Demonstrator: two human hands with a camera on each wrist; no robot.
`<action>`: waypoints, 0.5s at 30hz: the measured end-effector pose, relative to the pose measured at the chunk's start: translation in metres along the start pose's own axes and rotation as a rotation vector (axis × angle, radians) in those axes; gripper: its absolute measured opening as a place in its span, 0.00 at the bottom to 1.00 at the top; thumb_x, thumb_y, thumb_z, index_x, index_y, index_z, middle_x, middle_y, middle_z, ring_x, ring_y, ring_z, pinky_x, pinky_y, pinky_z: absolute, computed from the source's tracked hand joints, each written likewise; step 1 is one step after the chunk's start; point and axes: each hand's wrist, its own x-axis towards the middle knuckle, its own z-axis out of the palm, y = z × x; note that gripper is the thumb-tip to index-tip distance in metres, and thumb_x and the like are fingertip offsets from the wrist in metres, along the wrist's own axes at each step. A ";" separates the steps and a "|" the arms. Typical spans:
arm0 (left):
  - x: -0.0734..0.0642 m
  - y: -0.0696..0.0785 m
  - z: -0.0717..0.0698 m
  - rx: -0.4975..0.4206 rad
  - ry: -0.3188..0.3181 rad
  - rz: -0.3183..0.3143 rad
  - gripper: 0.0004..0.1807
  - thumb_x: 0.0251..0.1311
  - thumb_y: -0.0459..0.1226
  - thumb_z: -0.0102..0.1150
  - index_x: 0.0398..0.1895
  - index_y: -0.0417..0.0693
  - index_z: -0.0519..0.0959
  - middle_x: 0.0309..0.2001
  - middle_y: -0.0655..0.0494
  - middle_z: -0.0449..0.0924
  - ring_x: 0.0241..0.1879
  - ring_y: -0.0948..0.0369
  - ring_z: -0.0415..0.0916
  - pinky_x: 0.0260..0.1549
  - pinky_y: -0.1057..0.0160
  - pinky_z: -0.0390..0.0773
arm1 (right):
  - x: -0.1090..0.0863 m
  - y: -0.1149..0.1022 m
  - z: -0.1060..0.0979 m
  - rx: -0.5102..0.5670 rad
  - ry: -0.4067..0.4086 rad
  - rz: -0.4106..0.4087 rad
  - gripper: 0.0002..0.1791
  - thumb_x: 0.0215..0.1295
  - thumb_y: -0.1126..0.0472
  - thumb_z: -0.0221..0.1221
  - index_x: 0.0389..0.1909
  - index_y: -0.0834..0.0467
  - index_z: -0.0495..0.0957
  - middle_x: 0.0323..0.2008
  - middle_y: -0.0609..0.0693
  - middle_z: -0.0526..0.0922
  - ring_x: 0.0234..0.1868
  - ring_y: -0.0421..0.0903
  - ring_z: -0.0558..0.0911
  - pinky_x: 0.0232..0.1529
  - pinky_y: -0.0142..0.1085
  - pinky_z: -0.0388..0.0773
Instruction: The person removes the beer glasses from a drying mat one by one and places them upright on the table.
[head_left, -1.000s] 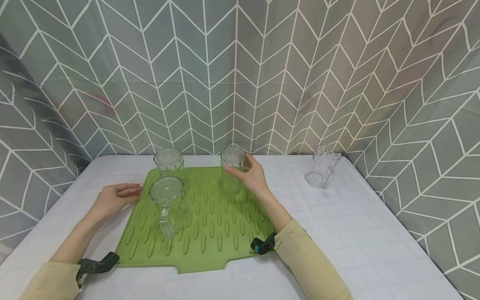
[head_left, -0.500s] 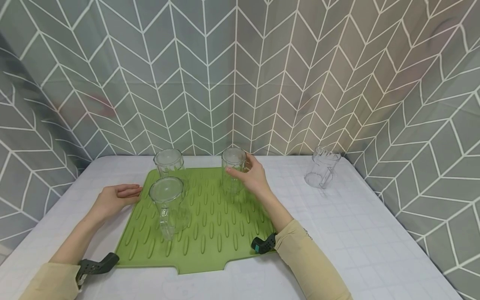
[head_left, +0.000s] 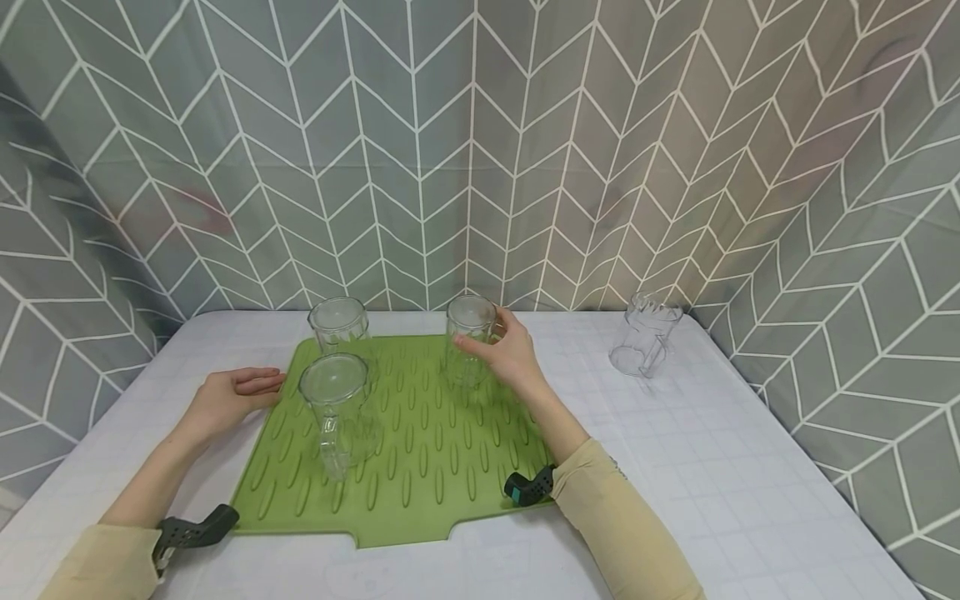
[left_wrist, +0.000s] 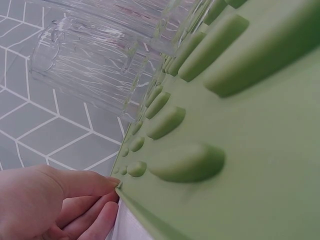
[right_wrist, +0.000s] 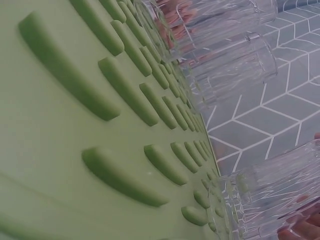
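Observation:
In the head view my right hand (head_left: 510,354) holds a clear glass mug (head_left: 467,367) near the back right of a green ribbed silicone mat (head_left: 412,521). Its thumb lies across the near side of the glass, with the fingers round the right side. My left hand (head_left: 225,400) is at the mat's left edge; in the left wrist view its thumb and fingers (left_wrist: 85,182) pinch that edge. Two more clear glass mugs stand on the mat's left part, one at the back (head_left: 337,321) and one in front (head_left: 335,392) with its handle toward me.
Another clear glass mug (head_left: 647,337) stands on the white tablecloth (head_left: 750,467) at the far right, off the mat. A grey curtain (head_left: 450,150) with white chevron lines rises behind the table and along both sides. Each wrist wears a black camera mount (head_left: 197,527).
My right hand and the mug in it have shifted very slightly to the right. The left hand, the mat and the other mugs keep their places.

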 end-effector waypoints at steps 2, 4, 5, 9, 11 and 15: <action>0.000 0.001 0.000 0.000 0.000 0.001 0.33 0.66 0.46 0.64 0.66 0.32 0.71 0.61 0.35 0.75 0.71 0.31 0.54 0.65 0.29 0.59 | 0.000 -0.001 -0.001 -0.012 0.001 0.009 0.51 0.55 0.49 0.73 0.75 0.59 0.58 0.69 0.59 0.70 0.67 0.58 0.73 0.62 0.50 0.78; 0.000 0.001 0.000 -0.001 -0.001 0.000 0.33 0.66 0.46 0.64 0.66 0.32 0.71 0.61 0.35 0.75 0.71 0.31 0.54 0.65 0.29 0.59 | -0.001 -0.001 -0.001 -0.017 0.001 0.016 0.52 0.54 0.49 0.73 0.76 0.59 0.57 0.69 0.60 0.70 0.67 0.58 0.73 0.63 0.50 0.77; 0.000 0.001 0.000 -0.002 -0.001 0.000 0.33 0.66 0.46 0.64 0.66 0.32 0.71 0.61 0.35 0.75 0.71 0.31 0.54 0.65 0.29 0.59 | -0.001 -0.002 -0.001 -0.021 0.000 0.019 0.52 0.54 0.49 0.73 0.76 0.59 0.57 0.69 0.60 0.69 0.67 0.58 0.73 0.63 0.51 0.77; 0.000 0.001 0.000 -0.004 0.000 0.003 0.33 0.66 0.46 0.64 0.66 0.31 0.71 0.60 0.35 0.75 0.71 0.30 0.54 0.65 0.29 0.59 | -0.001 -0.002 -0.002 -0.028 0.000 0.026 0.53 0.54 0.49 0.74 0.76 0.59 0.57 0.69 0.60 0.70 0.67 0.58 0.73 0.62 0.51 0.78; 0.000 0.001 0.000 -0.005 -0.002 0.005 0.33 0.66 0.46 0.64 0.66 0.31 0.71 0.60 0.35 0.75 0.71 0.30 0.54 0.65 0.29 0.59 | 0.000 -0.002 -0.002 -0.029 0.002 0.022 0.52 0.53 0.49 0.74 0.75 0.59 0.58 0.68 0.60 0.70 0.66 0.58 0.73 0.61 0.50 0.78; 0.000 0.002 0.000 -0.006 -0.007 0.006 0.33 0.66 0.45 0.64 0.66 0.30 0.71 0.60 0.35 0.75 0.71 0.31 0.54 0.65 0.29 0.59 | 0.000 -0.003 -0.003 -0.030 0.004 0.013 0.50 0.54 0.51 0.74 0.74 0.58 0.60 0.67 0.59 0.72 0.66 0.57 0.74 0.60 0.50 0.79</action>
